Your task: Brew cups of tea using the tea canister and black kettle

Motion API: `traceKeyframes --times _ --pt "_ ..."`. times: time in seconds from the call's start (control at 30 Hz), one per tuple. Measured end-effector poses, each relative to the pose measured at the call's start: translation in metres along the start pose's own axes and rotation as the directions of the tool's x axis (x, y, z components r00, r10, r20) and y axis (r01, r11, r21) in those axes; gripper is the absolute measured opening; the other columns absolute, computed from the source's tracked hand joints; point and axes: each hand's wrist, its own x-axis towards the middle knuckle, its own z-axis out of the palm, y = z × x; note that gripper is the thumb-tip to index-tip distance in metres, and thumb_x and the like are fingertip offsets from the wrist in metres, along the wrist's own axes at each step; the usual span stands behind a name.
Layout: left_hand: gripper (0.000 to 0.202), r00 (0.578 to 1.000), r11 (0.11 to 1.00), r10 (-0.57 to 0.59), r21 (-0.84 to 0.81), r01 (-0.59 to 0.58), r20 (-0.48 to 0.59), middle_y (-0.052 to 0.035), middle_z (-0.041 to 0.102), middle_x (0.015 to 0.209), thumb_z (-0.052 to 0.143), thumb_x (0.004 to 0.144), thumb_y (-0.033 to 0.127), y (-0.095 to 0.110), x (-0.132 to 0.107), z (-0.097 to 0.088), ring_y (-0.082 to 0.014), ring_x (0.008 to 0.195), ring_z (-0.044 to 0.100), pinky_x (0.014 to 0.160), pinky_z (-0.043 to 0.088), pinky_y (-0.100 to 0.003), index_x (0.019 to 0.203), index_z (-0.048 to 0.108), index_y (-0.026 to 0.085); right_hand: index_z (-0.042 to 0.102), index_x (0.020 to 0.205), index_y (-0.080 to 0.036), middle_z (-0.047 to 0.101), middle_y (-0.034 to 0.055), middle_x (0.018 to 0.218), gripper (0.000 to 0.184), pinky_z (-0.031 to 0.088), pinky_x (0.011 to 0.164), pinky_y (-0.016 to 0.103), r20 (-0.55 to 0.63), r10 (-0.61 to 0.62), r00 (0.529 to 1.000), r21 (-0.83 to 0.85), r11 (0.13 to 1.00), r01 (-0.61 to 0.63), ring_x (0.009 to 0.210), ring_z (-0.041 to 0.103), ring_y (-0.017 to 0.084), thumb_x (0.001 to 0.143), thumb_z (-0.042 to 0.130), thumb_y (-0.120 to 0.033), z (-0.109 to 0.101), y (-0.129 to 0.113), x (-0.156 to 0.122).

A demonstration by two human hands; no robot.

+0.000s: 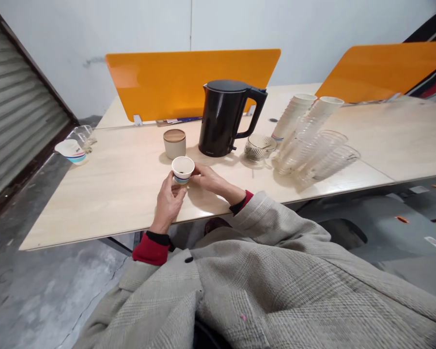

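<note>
A white paper cup [182, 170] with blue bands stands upright between my two hands near the front of the table. A little dark stuff, perhaps tea leaves, lies at its bottom. My left hand [170, 199] grips the cup's left side, its fingers curled around the lower part. On the other side, the fingers of my right hand [210, 180] touch the cup's right wall. Just behind the cup is a small beige canister [175, 145] with a wooden lid. A black electric kettle [223, 118] stands behind my right hand, its handle to the right.
Right of the kettle sits a ribbed glass cup [258, 147] with dark bits inside. Stacked paper cups [294, 114] and clear plastic cups [323, 155] lean beyond it. At the left edge is another paper cup [71, 150]. An orange divider [160, 87] borders the back.
</note>
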Motion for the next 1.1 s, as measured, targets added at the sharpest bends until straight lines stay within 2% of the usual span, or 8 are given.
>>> traceKeyframes --times 0.2,0.33,0.47,0.53,0.63,0.73,0.87,1.1 --pt "0.068 0.998 0.997 0.038 0.062 -0.035 -0.045 -0.0172 0.064 0.147 0.069 0.093 0.034 0.0 -0.01 0.001 -0.0256 0.109 0.077 0.092 0.067 -0.042 0.157 0.049 0.022 0.074 0.116 -0.015 0.081 0.0106 0.12 0.036 0.058 0.105 0.043 0.022 -0.015 1.0 -0.085 0.996 0.017 0.115 0.074 0.028 0.082 0.065 -0.014 0.001 -0.006 -0.006" --pt "0.066 0.996 0.997 0.041 0.073 -0.036 -0.073 -0.0178 0.064 0.146 0.069 0.095 0.039 -0.001 -0.012 0.001 -0.0242 0.106 0.077 0.087 0.068 -0.039 0.156 0.049 0.021 0.068 0.138 -0.016 0.075 0.0138 0.138 0.054 0.058 0.107 0.046 0.084 -0.017 0.996 -0.103 0.994 0.026 0.119 0.074 0.028 0.085 0.061 -0.017 -0.004 -0.001 -0.009" --pt "0.067 0.986 0.995 0.044 0.098 -0.028 -0.161 -0.0186 0.061 0.148 0.069 0.095 0.04 -0.007 -0.017 0.001 -0.0228 0.104 0.075 0.083 0.068 -0.036 0.156 0.05 0.021 0.053 0.158 -0.017 0.067 0.0193 0.151 0.071 0.057 0.112 0.054 -0.095 -0.037 0.995 -0.251 0.968 0.012 0.131 0.07 0.031 0.088 0.059 -0.022 -0.041 0.007 -0.009" --pt "0.063 0.974 0.996 0.06 0.084 -0.043 -0.22 -0.017 0.062 0.146 0.068 0.096 0.04 -0.008 -0.021 0.001 -0.0211 0.102 0.074 0.081 0.067 -0.034 0.154 0.052 0.022 0.047 0.163 -0.02 0.062 0.0194 0.156 0.071 0.054 0.116 0.057 -0.298 -0.148 0.943 -0.308 0.95 0.052 0.138 0.065 0.032 0.094 0.057 -0.031 -0.074 0.007 -0.007" --pt "0.054 0.95 0.997 0.077 0.033 -0.07 -0.303 -0.0147 0.063 0.142 0.066 0.098 0.039 -0.005 -0.026 0.0 -0.0178 0.098 0.071 0.074 0.065 -0.029 0.149 0.055 0.025 0.033 0.17 -0.025 0.045 0.0189 0.169 0.073 0.049 0.12 0.064 -0.594 -0.32 0.738 -0.423 0.905 0.053 0.153 0.05 0.036 0.102 0.05 -0.044 -0.129 0.002 0.006" --pt "0.052 0.937 0.996 0.079 -0.009 -0.088 -0.34 -0.0136 0.064 0.138 0.066 0.097 0.036 0.0 -0.028 -0.001 -0.0163 0.094 0.07 0.067 0.061 -0.026 0.147 0.057 0.025 0.029 0.171 -0.027 0.034 0.0169 0.174 0.073 0.038 0.126 0.068 -0.717 -0.39 0.578 -0.502 0.864 -0.04 0.165 0.031 0.036 0.104 0.046 -0.053 -0.177 0.0 0.033" --pt "0.053 0.929 0.994 0.093 -0.022 -0.108 -0.36 -0.0127 0.067 0.133 0.069 0.094 0.034 0.0 -0.027 -0.001 -0.0153 0.091 0.069 0.067 0.059 -0.025 0.145 0.06 0.024 0.043 0.159 -0.021 0.041 0.0187 0.169 0.068 0.028 0.133 0.062 -0.793 -0.301 0.53 -0.451 0.874 -0.178 0.165 0.03 0.033 0.099 0.06 -0.05 -0.211 0.005 0.08" --pt "0.051 0.93 0.992 0.107 -0.019 -0.121 -0.352 -0.0129 0.068 0.132 0.069 0.094 0.035 -0.001 -0.025 0.0 -0.0149 0.089 0.068 0.065 0.058 -0.024 0.142 0.061 0.023 0.06 0.117 -0.021 0.071 0.0108 0.121 0.04 0.052 0.112 0.053 -0.836 -0.258 0.483 -0.308 0.951 -0.025 0.125 0.067 0.029 0.099 0.063 -0.057 -0.206 0.009 0.103"
